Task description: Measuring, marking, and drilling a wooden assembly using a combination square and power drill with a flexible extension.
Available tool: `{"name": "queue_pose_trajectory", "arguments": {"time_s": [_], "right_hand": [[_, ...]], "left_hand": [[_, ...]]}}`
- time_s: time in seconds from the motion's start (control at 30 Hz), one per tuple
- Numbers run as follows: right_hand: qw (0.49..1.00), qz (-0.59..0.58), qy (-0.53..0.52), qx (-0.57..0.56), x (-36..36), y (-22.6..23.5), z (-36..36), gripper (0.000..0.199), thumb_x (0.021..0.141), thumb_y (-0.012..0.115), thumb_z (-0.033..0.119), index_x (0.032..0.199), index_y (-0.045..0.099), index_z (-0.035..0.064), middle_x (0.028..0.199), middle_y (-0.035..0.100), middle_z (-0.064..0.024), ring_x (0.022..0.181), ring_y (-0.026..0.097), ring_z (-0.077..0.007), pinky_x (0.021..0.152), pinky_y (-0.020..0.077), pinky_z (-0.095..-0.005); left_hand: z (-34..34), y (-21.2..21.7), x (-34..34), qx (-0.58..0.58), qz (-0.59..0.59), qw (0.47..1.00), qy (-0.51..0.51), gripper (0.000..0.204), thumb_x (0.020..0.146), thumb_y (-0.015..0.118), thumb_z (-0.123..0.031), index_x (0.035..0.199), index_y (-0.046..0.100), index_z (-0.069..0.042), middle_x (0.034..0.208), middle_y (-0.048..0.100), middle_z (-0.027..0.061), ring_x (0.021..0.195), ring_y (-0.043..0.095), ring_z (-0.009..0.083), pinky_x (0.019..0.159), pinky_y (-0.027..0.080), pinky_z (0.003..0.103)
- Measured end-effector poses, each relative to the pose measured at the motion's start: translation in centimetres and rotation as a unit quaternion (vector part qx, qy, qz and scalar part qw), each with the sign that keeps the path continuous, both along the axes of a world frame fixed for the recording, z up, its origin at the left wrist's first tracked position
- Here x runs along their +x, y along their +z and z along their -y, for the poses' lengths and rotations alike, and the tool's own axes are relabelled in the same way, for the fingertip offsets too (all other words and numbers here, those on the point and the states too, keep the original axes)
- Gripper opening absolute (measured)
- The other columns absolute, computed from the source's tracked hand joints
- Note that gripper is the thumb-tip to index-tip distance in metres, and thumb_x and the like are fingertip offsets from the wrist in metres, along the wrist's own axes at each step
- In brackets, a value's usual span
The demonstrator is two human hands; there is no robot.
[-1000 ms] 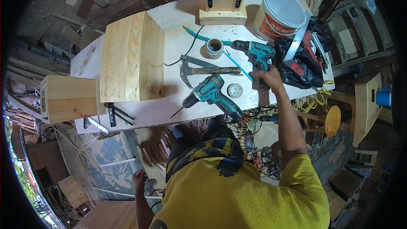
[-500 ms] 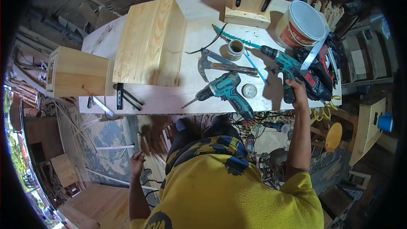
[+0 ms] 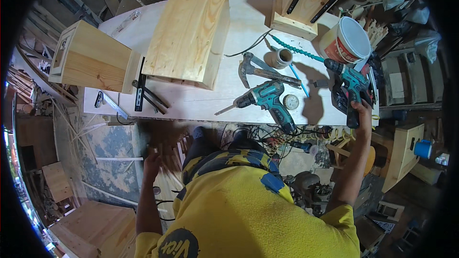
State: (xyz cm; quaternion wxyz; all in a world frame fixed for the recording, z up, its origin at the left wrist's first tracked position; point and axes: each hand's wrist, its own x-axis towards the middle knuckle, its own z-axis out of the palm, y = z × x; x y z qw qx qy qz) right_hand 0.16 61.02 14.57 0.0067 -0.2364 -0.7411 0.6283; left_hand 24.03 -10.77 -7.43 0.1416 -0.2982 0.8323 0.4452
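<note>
My right hand [image 3: 362, 113] grips the handle of a teal cordless drill [image 3: 354, 81] above the bench's right end. A teal flexible shaft [image 3: 300, 51] runs leftward from its chuck. My left hand [image 3: 153, 161] hangs low beside my body, fingers curled; whether something small is in them I cannot make out. Between the hands, a second teal drill [image 3: 273, 99] lies on the bench, its bit pointing left. Behind it rest a claw hammer [image 3: 267, 72], a small open pot [image 3: 282, 58], a round lid [image 3: 291, 102] and a thin blue stick [image 3: 301, 82].
A pale wooden box [image 3: 189, 33] stands on the white bench [image 3: 191, 107], left of centre. Left of it are a wooden drawer [image 3: 95, 62] and black drawer slides [image 3: 140, 86]. A bucket [image 3: 351, 43] and wooden frame [image 3: 311, 2] occupy the far right. Cables [image 3: 282, 138] hang below.
My right hand has moved the drill rightward, with the flexible shaft trailing along. My left hand has risen slightly toward the bench. The whole view has shifted and tilted.
</note>
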Motion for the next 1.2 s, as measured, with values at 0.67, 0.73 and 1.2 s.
{"name": "queue_pose_trajectory", "arguments": {"time_s": [0.67,0.73,1.2], "right_hand": [[0.995,-0.012,-0.013,0.098,19.6,6.1,10.9,0.065,0.065,0.070,0.035,0.117,0.058,-0.0029,0.091,0.060,-0.0056,0.078,0.057,-0.0142,0.070,0.0443,-0.0267],[0.996,0.008,-0.001,0.090,23.1,6.5,12.1,0.070,0.060,0.074,0.032,0.119,0.057,-0.0028,0.095,0.059,-0.0057,0.082,0.056,-0.0160,0.073,0.0445,-0.0295],[0.988,-0.013,-0.150,-0.023,35.0,2.0,24.9,0.087,0.053,0.074,0.031,0.127,0.051,-0.0063,0.114,0.059,-0.0138,0.092,0.061,-0.0239,0.080,0.0498,-0.0301]], "left_hand": [[-8.2,22.7,-17.0,-0.076,-0.411,0.826,-0.377,0.038,0.082,0.069,-0.019,0.118,0.061,-0.007,0.115,0.059,0.0156,0.105,0.058,0.0284,0.090,0.047,0.041],[-11.5,25.0,-18.3,-0.089,-0.494,0.743,-0.442,0.035,0.083,0.063,-0.016,0.118,0.061,-0.010,0.123,0.053,0.0154,0.113,0.054,0.0280,0.096,0.042,0.047],[-16.3,19.4,-19.9,0.269,-0.435,0.694,-0.507,0.019,0.070,0.074,-0.004,0.086,0.065,-0.004,0.074,0.063,0.0066,0.066,0.062,0.0228,0.059,0.048,0.034]]}}
